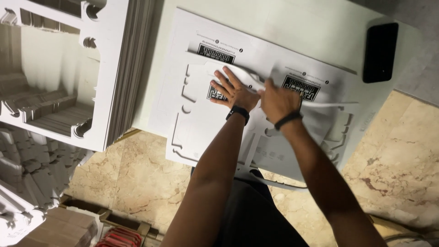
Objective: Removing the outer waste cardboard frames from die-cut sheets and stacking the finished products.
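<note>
A white die-cut cardboard sheet [201,123] with black printed panels lies on a pale table [292,27]. My left hand [231,89] presses flat on the sheet, fingers spread, a black band on its wrist. My right hand [279,100] is closed on a thin white strip of cardboard trim [329,105] that runs out to the right along the cut outline. Both hands sit close together near the sheet's middle. Loose trim [274,180] also hangs below the sheet's near edge.
A tall stack of white waste frames with cut-out holes [114,77] stands at the left. A black phone [379,52] lies at the table's far right corner. Marble floor [151,178] shows below, with cardboard boxes [68,226] at the lower left.
</note>
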